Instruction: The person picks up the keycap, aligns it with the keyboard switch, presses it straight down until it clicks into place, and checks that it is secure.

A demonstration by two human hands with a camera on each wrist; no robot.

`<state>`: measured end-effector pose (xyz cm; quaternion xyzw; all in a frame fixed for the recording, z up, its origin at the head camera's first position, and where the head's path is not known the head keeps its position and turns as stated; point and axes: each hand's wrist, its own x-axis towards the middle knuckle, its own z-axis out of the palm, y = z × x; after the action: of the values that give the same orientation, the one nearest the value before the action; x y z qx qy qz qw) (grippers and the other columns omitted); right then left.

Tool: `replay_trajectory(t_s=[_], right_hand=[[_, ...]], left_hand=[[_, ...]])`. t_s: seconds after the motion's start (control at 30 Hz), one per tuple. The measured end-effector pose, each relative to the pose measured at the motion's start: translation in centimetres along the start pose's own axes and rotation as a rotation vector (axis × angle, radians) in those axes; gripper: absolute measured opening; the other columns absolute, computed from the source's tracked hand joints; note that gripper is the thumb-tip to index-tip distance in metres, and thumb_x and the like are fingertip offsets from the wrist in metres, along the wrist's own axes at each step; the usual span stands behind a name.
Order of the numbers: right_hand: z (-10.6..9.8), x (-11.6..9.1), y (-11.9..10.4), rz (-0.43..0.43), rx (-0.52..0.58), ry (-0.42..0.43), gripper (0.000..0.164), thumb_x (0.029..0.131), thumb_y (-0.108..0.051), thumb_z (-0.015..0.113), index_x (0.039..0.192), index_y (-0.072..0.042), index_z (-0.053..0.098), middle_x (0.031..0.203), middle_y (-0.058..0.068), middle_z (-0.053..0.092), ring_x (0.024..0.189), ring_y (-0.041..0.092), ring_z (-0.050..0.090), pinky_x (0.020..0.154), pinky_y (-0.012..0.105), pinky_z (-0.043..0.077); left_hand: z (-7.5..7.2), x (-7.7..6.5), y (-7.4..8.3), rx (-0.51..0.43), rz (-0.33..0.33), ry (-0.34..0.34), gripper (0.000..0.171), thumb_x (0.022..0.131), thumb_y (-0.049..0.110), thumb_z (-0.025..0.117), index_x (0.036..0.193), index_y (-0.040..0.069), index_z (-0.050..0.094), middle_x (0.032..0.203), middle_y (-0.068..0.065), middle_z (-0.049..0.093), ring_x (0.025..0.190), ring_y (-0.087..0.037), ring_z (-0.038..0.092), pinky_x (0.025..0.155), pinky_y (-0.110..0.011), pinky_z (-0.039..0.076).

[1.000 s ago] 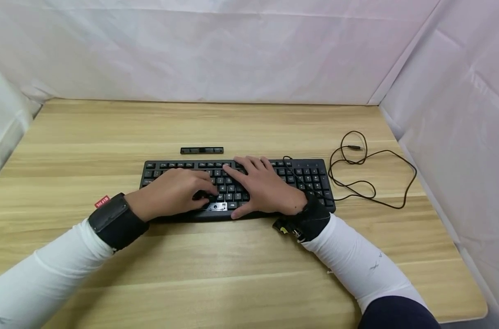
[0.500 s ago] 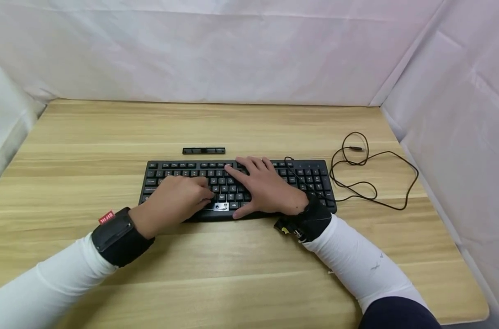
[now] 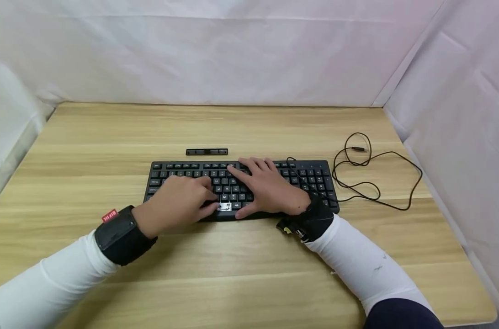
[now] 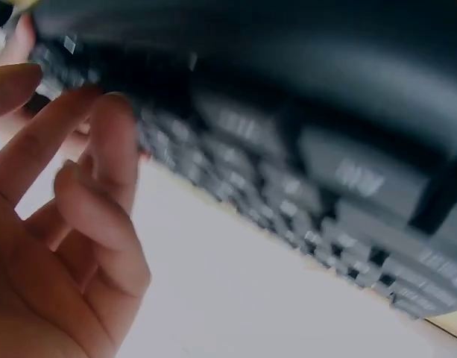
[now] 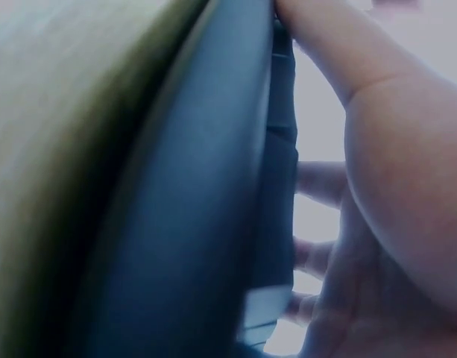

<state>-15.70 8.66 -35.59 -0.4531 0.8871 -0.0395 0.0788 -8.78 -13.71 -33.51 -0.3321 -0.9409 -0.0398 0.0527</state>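
Note:
A black keyboard [image 3: 315, 178] lies across the middle of the wooden table [image 3: 249, 274]. Its long bottom-row key is off, and a silvery patch [image 3: 225, 206] shows in the gap. A long black key bar [image 3: 206, 151] lies on the table just beyond the keyboard. My left hand [image 3: 179, 201] hovers over the keyboard's left half with its thumb by that gap. In the left wrist view, the left hand [image 4: 71, 224] has loosely curled fingers holding nothing, near the blurred keys [image 4: 325, 171]. My right hand [image 3: 266, 185] rests flat on the middle keys, fingers spread. The right wrist view shows the right hand's palm [image 5: 385, 224] against the keyboard edge [image 5: 206, 224].
The keyboard's black cable [image 3: 373, 183] loops over the table to the right, ending in a plug [image 3: 358, 149]. White cloth walls [image 3: 233, 55] close in the table at the back and both sides. Both wrists wear black bands over white sleeves.
My left hand has drawn back a little toward the keyboard's near edge, its thumb now by the open gap. The right hand has stayed flat on the keys.

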Motion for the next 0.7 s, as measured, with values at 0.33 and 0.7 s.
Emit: replay_trajectory(t_s=[0.33,0.7], right_hand=[[-0.3,0.1,0.1,-0.003,-0.022,0.01,0.111,0.065,-0.079,0.057,0.151,-0.021,0.02,0.153,0.016,0.019,0.135,0.032,0.016,0.107,0.06,0.019],[-0.1,0.2,-0.4,0.026,-0.026,-0.027,0.111,0.065,-0.08,0.057,0.152,-0.023,0.018,0.154,0.013,0.017,0.136,0.031,0.014,0.108,0.06,0.016]], left_hand=[[-1.5,4.9,-5.4,-0.029,-0.169,0.047,0.014,0.082,0.019,0.069,0.092,0.011,0.075,0.087,-0.006,0.071,0.059,-0.014,0.058,0.045,-0.036,0.052],[0.7,9.3,-9.0,-0.048,-0.198,-0.171,0.028,0.077,0.024,0.075,0.103,0.012,0.072,0.098,-0.008,0.071,0.081,-0.021,0.062,0.065,-0.046,0.055]])
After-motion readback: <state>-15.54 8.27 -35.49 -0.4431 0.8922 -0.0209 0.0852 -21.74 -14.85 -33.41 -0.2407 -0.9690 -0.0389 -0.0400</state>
